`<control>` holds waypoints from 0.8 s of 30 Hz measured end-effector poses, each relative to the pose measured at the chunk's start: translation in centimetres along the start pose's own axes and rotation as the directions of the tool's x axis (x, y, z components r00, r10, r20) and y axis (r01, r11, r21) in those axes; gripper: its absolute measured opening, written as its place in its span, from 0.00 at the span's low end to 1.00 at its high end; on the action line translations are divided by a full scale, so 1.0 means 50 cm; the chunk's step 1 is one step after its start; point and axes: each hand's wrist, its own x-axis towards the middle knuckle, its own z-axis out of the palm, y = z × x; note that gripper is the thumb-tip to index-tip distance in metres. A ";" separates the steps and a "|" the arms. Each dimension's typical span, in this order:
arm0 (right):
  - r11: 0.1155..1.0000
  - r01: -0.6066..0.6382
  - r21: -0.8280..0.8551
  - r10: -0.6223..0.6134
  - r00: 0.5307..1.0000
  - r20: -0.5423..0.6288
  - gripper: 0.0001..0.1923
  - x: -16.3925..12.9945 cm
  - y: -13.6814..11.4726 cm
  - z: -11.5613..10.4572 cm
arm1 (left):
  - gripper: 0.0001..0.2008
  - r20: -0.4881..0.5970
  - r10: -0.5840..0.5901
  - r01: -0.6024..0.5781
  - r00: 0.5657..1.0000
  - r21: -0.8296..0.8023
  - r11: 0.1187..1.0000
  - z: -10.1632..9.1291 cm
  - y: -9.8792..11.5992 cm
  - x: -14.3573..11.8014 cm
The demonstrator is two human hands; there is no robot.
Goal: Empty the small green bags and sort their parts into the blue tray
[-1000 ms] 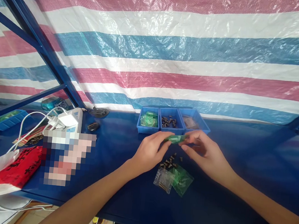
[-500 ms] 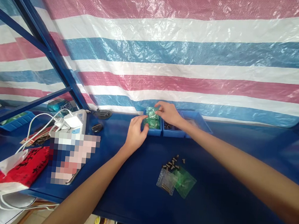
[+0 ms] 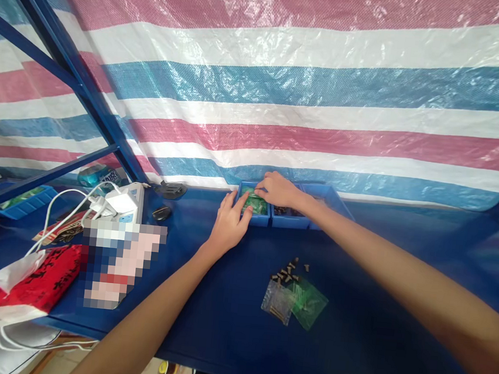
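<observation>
Both arms reach far forward: the left hand (image 3: 228, 226) lies flat, fingers spread, against the bin (image 3: 250, 218), the right hand (image 3: 278, 190) presses curled fingers on the green bags (image 3: 254, 202).

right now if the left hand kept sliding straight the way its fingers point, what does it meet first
The left hand points away toward the left blue tray; its fingertips look already at the front wall, so it probably meets that tray first, though depth is unclear.
</observation>
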 end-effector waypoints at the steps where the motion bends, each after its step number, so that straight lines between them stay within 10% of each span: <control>1: 1.000 0.011 0.009 -0.010 1.000 -0.024 0.12 -0.003 0.001 -0.003 | 0.26 0.000 -0.006 0.006 1.000 -0.007 1.000 -0.001 0.001 -0.001; 8: 0.993 0.079 0.085 -0.057 0.969 -0.239 0.14 -0.136 -0.025 -0.067 | 0.20 -0.150 0.140 -0.140 0.979 0.012 0.990 -0.029 0.037 -0.007; 12: 0.977 0.133 0.168 -0.115 0.987 -0.108 0.12 -0.275 -0.046 -0.091 | 0.13 -0.199 0.296 -0.300 0.934 0.013 0.954 -0.039 0.089 -0.026; 24: 0.986 0.006 0.165 -0.018 0.997 0.075 0.08 -0.425 -0.045 -0.035 | 0.12 0.269 0.508 -0.516 0.818 -0.044 0.855 -0.007 0.150 -0.081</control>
